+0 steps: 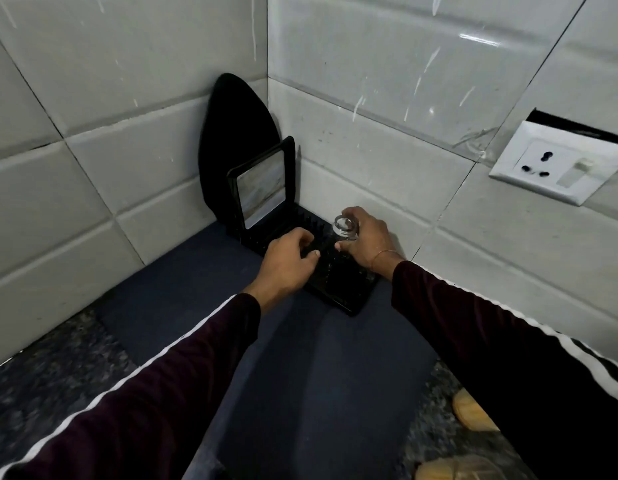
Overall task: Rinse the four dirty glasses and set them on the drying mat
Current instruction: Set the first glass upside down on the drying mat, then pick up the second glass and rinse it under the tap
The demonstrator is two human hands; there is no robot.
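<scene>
A small clear glass (pixel 344 229) stands upside down, base up, over the black spiked drying mat (pixel 338 292) in the counter's corner. My right hand (pixel 368 242) is shut on the glass from the right, fingers wrapped around its side. My left hand (pixel 288 261) rests on the mat just left of the glass, fingers curled, holding nothing that I can see. I cannot tell whether the glass's rim touches the mat. No other glasses are in view.
A small black-framed mirror (pixel 261 190) leans upright at the mat's far end, with a black pointed board (pixel 231 133) behind it in the tiled corner. A dark blue cloth (pixel 283 358) covers the counter. A white wall socket (pixel 557 168) sits at the right. Tan objects (pixel 470 414) lie bottom right.
</scene>
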